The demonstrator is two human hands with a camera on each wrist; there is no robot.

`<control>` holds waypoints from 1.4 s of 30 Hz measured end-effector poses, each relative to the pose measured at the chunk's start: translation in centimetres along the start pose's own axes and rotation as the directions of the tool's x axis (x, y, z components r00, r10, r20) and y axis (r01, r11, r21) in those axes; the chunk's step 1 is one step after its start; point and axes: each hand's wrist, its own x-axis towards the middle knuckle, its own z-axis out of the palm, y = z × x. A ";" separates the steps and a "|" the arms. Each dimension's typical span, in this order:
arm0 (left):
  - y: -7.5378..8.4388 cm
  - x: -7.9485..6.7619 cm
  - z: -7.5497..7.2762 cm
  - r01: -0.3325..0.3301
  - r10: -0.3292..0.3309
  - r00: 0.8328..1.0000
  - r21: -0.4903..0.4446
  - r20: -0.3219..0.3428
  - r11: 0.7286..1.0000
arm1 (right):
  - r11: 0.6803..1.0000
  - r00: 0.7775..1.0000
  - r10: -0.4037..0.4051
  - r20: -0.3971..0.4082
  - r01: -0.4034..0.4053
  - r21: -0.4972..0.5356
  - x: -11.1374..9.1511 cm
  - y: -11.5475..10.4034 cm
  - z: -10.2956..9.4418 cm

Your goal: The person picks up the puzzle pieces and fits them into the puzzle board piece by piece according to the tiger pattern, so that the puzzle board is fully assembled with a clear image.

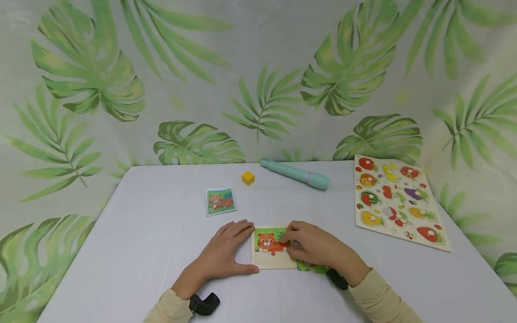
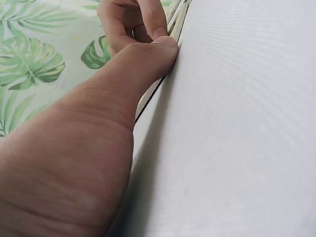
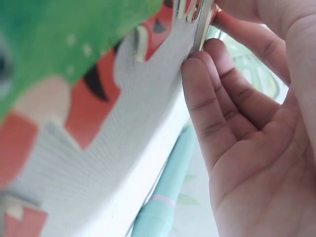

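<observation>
A square wooden puzzle board (image 1: 274, 262) lies on the table, its upper part filled by a red tiger picture (image 1: 266, 241) on green; its lower strip is bare wood. My left hand (image 1: 226, 251) rests flat along the board's left side, thumb at the near left corner and fingertips by the far left corner. My right hand (image 1: 313, 244) bends over the board's right side, with thumb and index finger pinching a red puzzle piece (image 1: 284, 246), mostly hidden by the fingers. Loose green and red puzzle pieces (image 3: 98, 94) lie beneath the right wrist.
A picture card (image 1: 220, 201) with a tiger lies beyond the left hand. Further back are a yellow block (image 1: 248, 178) and a mint-green microphone-like stick (image 1: 296, 174). On the right lies a fruit peg board (image 1: 400, 202). A leaf-patterned cloth (image 1: 266, 98) hangs behind the table.
</observation>
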 end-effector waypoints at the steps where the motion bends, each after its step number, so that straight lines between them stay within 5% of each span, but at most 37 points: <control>1: 0.0 0.0 0.0 0.001 -0.001 1.000 0.000 -0.002 1.000 | 1.000 1.000 0.001 0.001 -0.001 0.001 0.0 0.0 0.0; 42: -0.1 0.1 0.3 0.001 -0.001 1.000 -0.002 -0.006 1.000 | 0.992 0.995 0.089 0.042 -0.093 0.084 -3.6 0.4 -1.2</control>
